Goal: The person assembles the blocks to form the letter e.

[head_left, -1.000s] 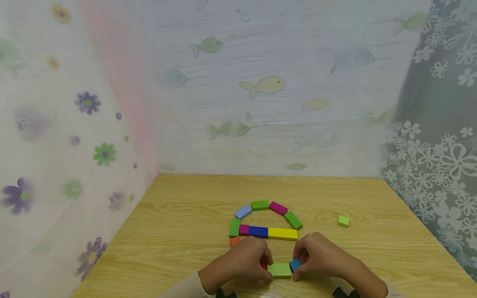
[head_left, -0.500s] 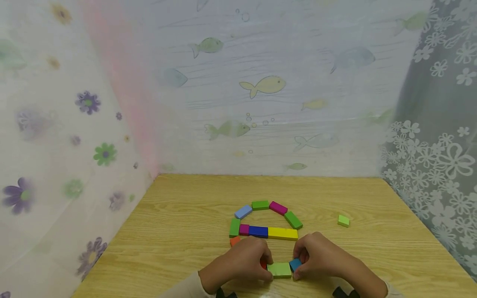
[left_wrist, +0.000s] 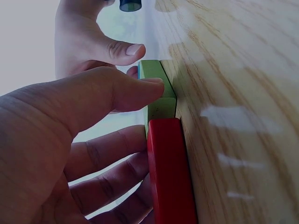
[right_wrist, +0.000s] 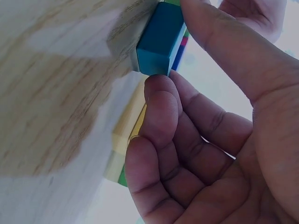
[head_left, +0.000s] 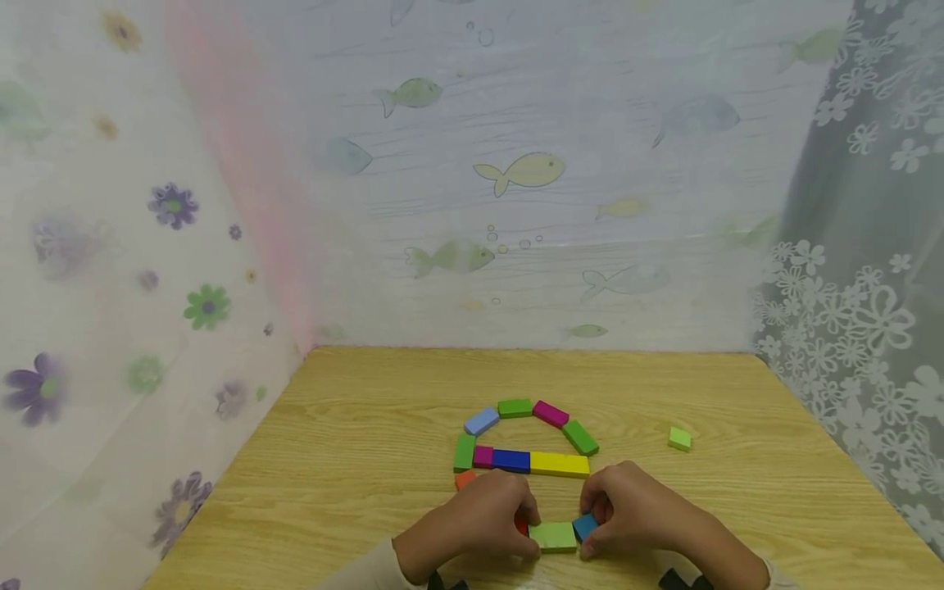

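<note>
My left hand [head_left: 487, 512] pinches the near end of a light green block [head_left: 555, 537] between thumb and fingers. A red block [left_wrist: 170, 172] lies end to end with that block, mostly under the left hand in the head view. On the other side, my right hand [head_left: 634, 508] holds a blue block [right_wrist: 161, 35] by its sides, thumb against one face. The blue block meets the light green block's right end at a slant. An orange block [head_left: 465, 479] shows partly behind the left hand.
Beyond the hands lies an arch of green [head_left: 515, 408], magenta [head_left: 551, 413] and light blue [head_left: 482, 420] blocks. A row of magenta, dark blue [head_left: 511, 461] and yellow [head_left: 559, 465] blocks closes it. A small light green block [head_left: 679, 438] lies apart on the wooden table [head_left: 354, 426].
</note>
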Action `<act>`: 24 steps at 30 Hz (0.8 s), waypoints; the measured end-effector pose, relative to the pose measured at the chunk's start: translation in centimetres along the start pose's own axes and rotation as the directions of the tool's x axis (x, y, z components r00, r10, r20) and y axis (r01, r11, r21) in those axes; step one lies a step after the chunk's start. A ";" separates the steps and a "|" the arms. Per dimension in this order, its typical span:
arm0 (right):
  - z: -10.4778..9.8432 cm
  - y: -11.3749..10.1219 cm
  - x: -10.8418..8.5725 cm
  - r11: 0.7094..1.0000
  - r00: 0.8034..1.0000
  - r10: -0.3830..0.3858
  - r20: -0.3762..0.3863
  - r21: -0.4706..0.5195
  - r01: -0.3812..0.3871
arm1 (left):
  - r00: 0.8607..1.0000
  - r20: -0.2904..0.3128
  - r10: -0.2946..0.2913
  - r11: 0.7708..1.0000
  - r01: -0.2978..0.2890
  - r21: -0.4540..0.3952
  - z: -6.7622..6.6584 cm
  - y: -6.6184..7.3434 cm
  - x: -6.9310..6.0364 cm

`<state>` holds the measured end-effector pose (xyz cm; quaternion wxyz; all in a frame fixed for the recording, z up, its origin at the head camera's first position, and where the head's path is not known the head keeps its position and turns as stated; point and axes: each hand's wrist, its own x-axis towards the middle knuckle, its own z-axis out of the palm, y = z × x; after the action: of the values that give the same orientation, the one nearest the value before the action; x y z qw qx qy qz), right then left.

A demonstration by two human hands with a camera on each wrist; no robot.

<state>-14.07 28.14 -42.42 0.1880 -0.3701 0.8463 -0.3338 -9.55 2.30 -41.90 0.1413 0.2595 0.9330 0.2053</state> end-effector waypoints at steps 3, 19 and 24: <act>0.0 0.1 0.0 1.000 1.000 -0.008 -0.001 0.001 0.008 | 1.000 0.000 0.000 1.000 0.000 0.000 0.0 0.0 0.0; -0.4 0.1 0.0 1.000 1.000 -0.010 -0.011 0.000 0.010 | 1.000 -0.008 0.003 1.000 -0.003 0.024 0.0 0.1 -0.1; -0.8 0.3 0.0 1.000 1.000 -0.015 -0.015 -0.001 0.015 | 1.000 -0.007 0.003 1.000 -0.003 0.021 -0.1 0.1 -0.1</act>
<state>-14.61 28.63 -42.08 0.1791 -0.3741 0.8450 -0.3376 -9.47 2.36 -41.77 0.1349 0.2615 0.9352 0.1968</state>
